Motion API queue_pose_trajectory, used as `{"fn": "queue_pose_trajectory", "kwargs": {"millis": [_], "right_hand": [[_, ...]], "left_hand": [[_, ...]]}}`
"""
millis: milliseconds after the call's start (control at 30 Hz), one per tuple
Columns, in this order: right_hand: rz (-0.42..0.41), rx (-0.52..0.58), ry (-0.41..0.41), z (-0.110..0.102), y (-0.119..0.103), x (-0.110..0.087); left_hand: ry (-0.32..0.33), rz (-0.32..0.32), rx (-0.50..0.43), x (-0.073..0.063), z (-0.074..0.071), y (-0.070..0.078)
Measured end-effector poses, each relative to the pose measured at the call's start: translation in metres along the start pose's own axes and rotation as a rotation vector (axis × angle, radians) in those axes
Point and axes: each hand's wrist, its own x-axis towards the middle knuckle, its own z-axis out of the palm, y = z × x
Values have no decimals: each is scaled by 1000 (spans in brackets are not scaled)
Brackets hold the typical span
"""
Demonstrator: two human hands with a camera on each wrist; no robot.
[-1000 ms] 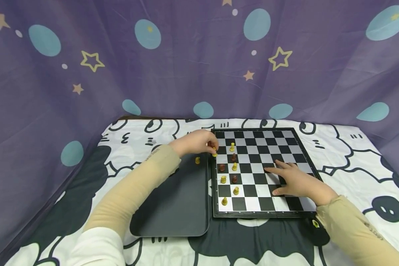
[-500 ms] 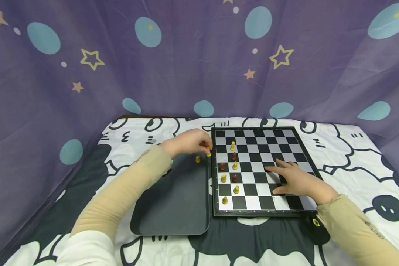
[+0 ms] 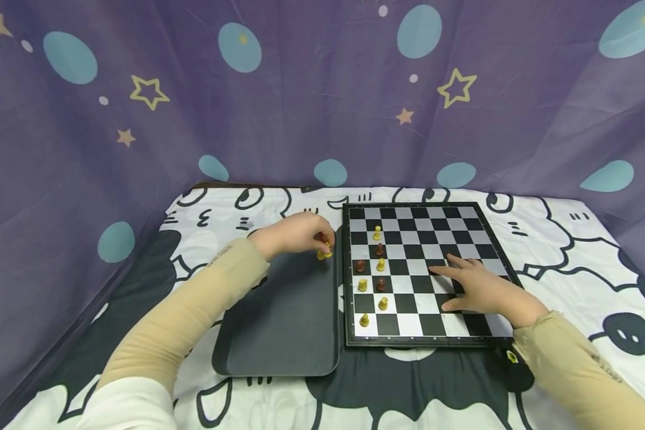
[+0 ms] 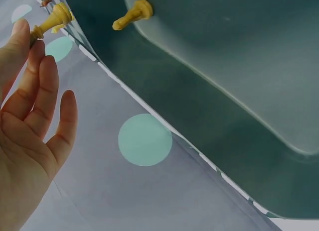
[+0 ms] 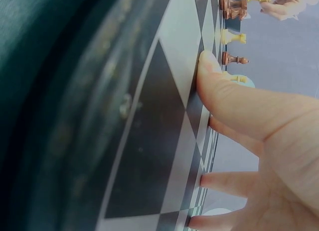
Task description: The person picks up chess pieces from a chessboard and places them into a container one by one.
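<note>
Head view showed the left hand (image 3: 301,232) pinching a yellow chess piece (image 4: 54,19) between thumb and fingertips above the far right part of a dark tray (image 3: 276,334). A second yellow piece (image 4: 134,14) was in the tray, near the held one. Just right of the tray lay a checkered chessboard (image 3: 424,342), with yellow chessmen (image 3: 383,303) and brown chessmen (image 3: 381,284) along its left side. The right hand (image 3: 481,286), fingers spread wide, rested on the board's right part. Beneath everything was a cartoon-print cloth (image 3: 548,269).
</note>
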Motion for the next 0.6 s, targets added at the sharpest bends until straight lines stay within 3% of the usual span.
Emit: {"fn": "queue_pose_trajectory", "kwargs": {"millis": [167, 333, 600], "right_hand": [[3, 0, -5, 0, 0, 1], [-13, 2, 15, 1, 0, 0], [-19, 5, 17, 2, 2, 0]], "left_hand": [[-14, -32, -19, -7, 3, -1], [-10, -23, -16, -11, 8, -2], [-60, -56, -19, -16, 16, -3]]}}
